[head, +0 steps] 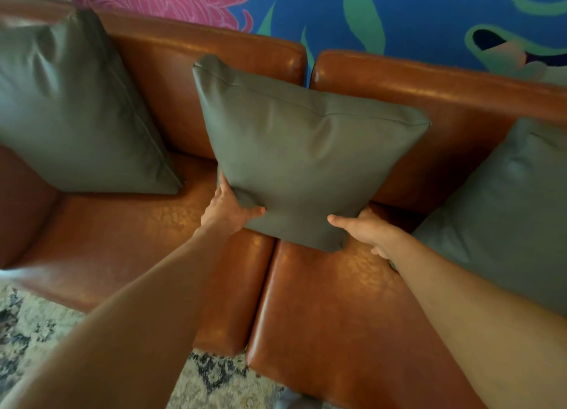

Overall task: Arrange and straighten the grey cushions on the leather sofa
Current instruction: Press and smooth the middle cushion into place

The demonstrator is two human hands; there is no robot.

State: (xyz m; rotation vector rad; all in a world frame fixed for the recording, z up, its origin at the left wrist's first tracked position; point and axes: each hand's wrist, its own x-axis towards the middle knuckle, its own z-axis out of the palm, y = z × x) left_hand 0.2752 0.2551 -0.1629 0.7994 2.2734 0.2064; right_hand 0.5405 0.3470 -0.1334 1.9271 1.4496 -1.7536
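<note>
Three grey cushions [306,151] on leather sofa [337,301]

This looks like a living room or a lounge. A wide sofa of brown glossy leather [322,301] carries square grey-green cushions [306,163]. Behind it is a wall painting in strong blue with green leaves and a pink flower [414,9]. On the floor lies a cream woven rug with dark pattern [36,325].

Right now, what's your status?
Both hands, left and right, gripping middle cushion low. It straddles the seat gap. Nothing blocking.
</note>
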